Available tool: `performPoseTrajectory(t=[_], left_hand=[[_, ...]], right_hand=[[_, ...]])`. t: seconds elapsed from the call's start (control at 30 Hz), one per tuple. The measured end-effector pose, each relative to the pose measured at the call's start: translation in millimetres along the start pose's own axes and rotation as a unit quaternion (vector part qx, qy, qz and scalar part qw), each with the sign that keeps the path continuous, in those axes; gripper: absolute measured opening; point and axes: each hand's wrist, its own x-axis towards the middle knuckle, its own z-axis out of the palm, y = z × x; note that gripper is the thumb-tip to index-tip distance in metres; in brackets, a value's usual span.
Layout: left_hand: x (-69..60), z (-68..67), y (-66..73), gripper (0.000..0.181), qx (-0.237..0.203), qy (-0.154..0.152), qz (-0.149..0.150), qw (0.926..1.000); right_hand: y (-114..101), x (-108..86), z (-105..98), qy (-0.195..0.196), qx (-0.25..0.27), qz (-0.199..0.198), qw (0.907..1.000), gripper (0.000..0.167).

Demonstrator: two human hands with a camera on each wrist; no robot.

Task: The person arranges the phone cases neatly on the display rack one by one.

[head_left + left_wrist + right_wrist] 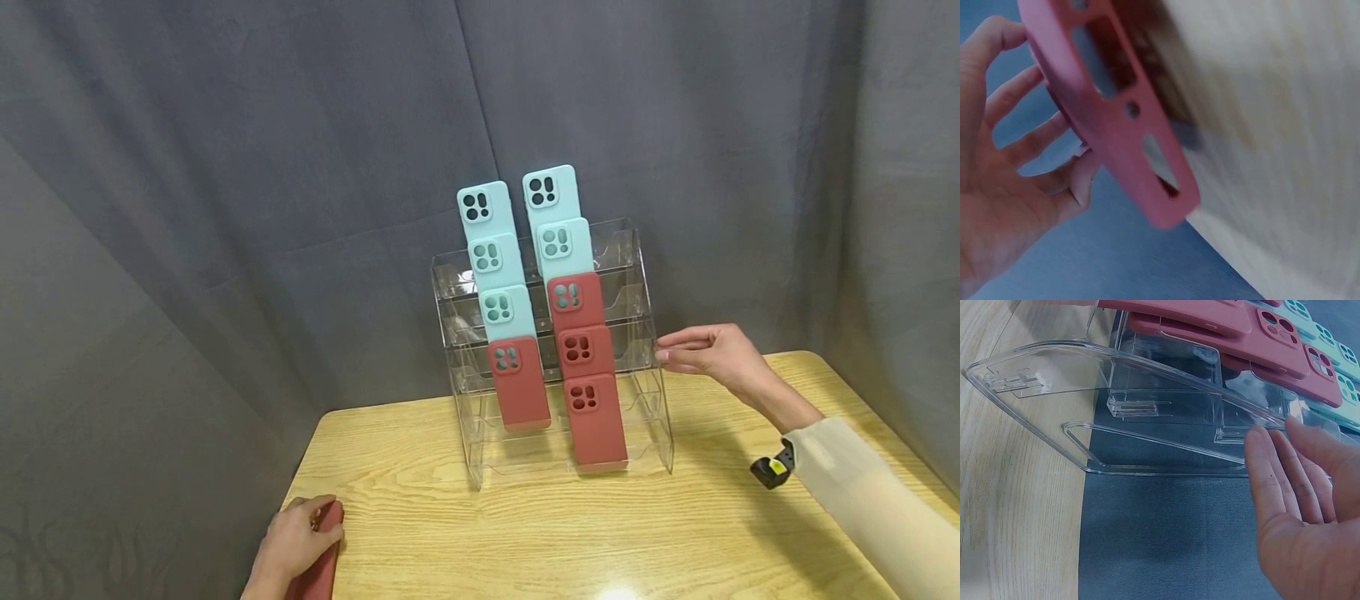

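At the table's left front edge, my left hand grips a red phone case. The left wrist view shows this case close up, with cutouts along its edge and the fingers of my left hand around its side. My right hand is at the right side of a clear tiered display rack, fingertips against or very near its side panel. In the right wrist view, the fingers of my right hand are mostly straight, beside the clear panel; firm contact is hard to tell.
Two columns of phone cases stand in the rack, light blue cases above and red cases below. Under the rack is a wooden table. Grey curtains hang close behind and at both sides.
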Motion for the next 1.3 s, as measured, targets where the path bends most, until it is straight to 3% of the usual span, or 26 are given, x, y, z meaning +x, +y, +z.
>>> performPoseTrajectory(t=[0.2,0.43,0.6,0.77,0.93,1.17,1.3], left_hand=[[3.0,-5.4,32.6,0.050,-0.010,0.062,0.042,0.9972],[6.3,-24.5,79.7,0.054,-0.017,0.106,0.035,0.9936],[6.4,-34.8,116.5,0.053,-0.039,0.167,0.057,0.9835],[7.0,-39.6,152.0,0.050,-0.072,0.250,0.069,0.9632],[8.4,-39.2,187.2,0.048,-0.107,0.331,0.080,0.9343],[10.1,-18.7,242.3,0.049,-0.118,0.433,0.104,0.8878],[10.7,-7.8,269.8,0.049,-0.120,0.455,0.127,0.8732]], right_hand=[[-0.4,-0.3,0.0,-0.002,0.014,-0.005,0.9999,0.057],[-0.5,0.1,0.8,-0.002,0.011,-0.010,0.9999,0.056],[0.1,0.1,1.0,-0.002,0.011,-0.010,0.9999,0.055],[0.0,-0.3,0.5,0.000,0.006,-0.010,0.9999,0.055],[-0.2,-1.5,-0.5,0.002,0.003,-0.003,1.0000,0.057],[1.6,-0.1,-2.7,0.001,0.000,-0.004,1.0000,0.056],[0.6,0.7,-1.3,-0.003,-0.001,-0.003,1.0000,0.056]])
